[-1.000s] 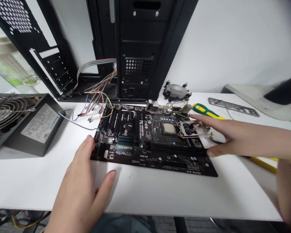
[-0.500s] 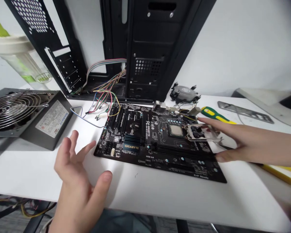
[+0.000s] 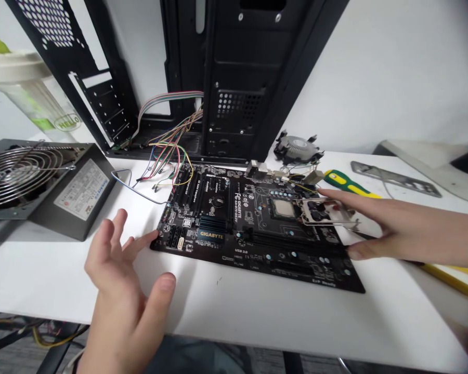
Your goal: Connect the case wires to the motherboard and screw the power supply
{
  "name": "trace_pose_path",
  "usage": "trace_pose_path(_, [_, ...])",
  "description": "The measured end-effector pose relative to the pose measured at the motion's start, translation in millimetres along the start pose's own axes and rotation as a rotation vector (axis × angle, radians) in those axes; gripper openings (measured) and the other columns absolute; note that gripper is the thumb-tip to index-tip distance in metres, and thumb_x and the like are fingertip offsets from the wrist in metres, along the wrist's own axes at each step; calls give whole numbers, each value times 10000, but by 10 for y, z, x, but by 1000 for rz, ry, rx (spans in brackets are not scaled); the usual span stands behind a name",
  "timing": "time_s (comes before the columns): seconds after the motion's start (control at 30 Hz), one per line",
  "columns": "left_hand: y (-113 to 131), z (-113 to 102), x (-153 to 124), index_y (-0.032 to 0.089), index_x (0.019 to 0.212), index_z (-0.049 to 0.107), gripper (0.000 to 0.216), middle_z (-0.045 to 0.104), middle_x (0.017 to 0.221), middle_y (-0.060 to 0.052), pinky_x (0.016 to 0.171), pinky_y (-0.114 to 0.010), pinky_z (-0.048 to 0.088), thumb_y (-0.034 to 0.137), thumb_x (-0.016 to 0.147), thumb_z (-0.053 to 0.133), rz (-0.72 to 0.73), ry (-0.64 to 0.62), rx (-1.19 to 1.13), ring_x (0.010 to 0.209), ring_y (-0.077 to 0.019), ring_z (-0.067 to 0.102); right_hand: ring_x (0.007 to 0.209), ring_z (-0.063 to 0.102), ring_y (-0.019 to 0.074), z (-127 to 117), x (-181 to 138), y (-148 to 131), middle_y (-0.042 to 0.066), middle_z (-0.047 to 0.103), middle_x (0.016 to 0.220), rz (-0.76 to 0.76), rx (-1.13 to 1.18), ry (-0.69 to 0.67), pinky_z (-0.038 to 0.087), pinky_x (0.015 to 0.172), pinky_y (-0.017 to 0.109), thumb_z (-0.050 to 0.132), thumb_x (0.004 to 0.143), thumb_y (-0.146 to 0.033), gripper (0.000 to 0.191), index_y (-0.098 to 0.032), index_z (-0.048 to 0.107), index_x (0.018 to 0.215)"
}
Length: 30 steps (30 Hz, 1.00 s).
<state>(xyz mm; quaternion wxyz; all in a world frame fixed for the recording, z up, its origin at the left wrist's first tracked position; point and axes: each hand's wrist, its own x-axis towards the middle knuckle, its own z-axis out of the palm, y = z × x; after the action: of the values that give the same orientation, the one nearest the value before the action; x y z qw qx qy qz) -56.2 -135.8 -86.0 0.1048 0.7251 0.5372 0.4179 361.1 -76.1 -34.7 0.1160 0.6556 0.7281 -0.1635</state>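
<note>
A black motherboard (image 3: 265, 262) lies flat on the white table in front of the computer case, several coloured wires near its far left corner. Its square CPU (image 3: 284, 208) shows in the socket, and the metal socket cover (image 3: 323, 212) stands raised beside it. At the board's right edge, my right hand (image 3: 390, 226) grips it, thumb near and forefinger far; the other fingers are hidden. My left hand (image 3: 127, 285) is palm up with fingers spread, one fingertip at or touching the board's left corner.
Behind the board stands the open black computer case (image 3: 234, 124). A power supply (image 3: 81, 192) and a lidded bottle (image 3: 35, 98) are on the left. Beyond the right hand lie a CPU fan (image 3: 298, 148), a green-and-yellow screwdriver (image 3: 345, 183) and a metal I/O plate (image 3: 398, 179).
One finger of my left hand has come to the board's left corner, while the thumb shifted slightly left. My right hand and the motherboard stay essentially in place.
</note>
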Motion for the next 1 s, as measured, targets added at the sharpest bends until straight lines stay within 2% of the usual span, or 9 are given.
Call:
trace_pose_path(0.13, [1, 57, -7, 355, 1489, -31, 755, 131, 1571, -146, 1074, -615, 424, 244, 918, 450, -14, 61, -87, 1244, -315, 548, 1392, 362, 348, -28, -8, -56, 30, 297, 1566, 22, 2, -18, 322, 1145, 480, 572, 641, -714, 1118, -233, 150, 1557])
trace_pose_path(0.33, [51, 28, -5, 331, 1498, -33, 797, 112, 1583, -140, 1100, -603, 396, 260, 895, 484, -73, -20, -19, 1261, -320, 529, 1380, 369, 378, -24, -2, -72, 50, 329, 1550, 9, 7, 16, 331, 1136, 499, 584, 621, -708, 1114, -224, 202, 1549])
trace_pose_path(0.5, [63, -10, -20, 293, 1507, -6, 811, 98, 1593, -160, 1051, -609, 443, 336, 886, 513, -64, -87, 21, 1259, -354, 516, 1354, 401, 396, -11, -7, -34, 57, 361, 1533, -8, 11, 31, 364, 1114, 516, 596, 621, -694, 1087, -237, 238, 1541])
trace_pose_path(0.67, [82, -6, -41, 319, 1521, 20, 812, 179, 1583, -153, 981, -655, 474, 395, 885, 519, -70, -106, 112, 1283, -412, 483, 1337, 431, 384, 16, -11, 3, 40, 386, 1521, -34, 18, 79, 367, 1116, 505, 606, 633, -683, 1053, -264, 257, 1534])
trace_pose_path(0.8, [108, -1, -38, 323, 1527, 36, 830, 205, 1578, -141, 990, -697, 433, 436, 870, 531, -35, -116, 161, 1350, -438, 393, 1347, 419, 379, 25, -1, 25, 39, 370, 1530, -54, 12, 69, 358, 1121, 506, 596, 640, -695, 1055, -259, 251, 1536])
trace_pose_path(1.0, [129, -5, -18, 265, 1527, 59, 831, 257, 1546, -173, 1010, -652, 442, 426, 870, 541, -49, -129, 215, 1335, -425, 417, 1387, 366, 361, -55, -18, -116, 49, 309, 1555, 28, 14, -4, 310, 1148, 483, 589, 614, -694, 1119, -198, 218, 1546])
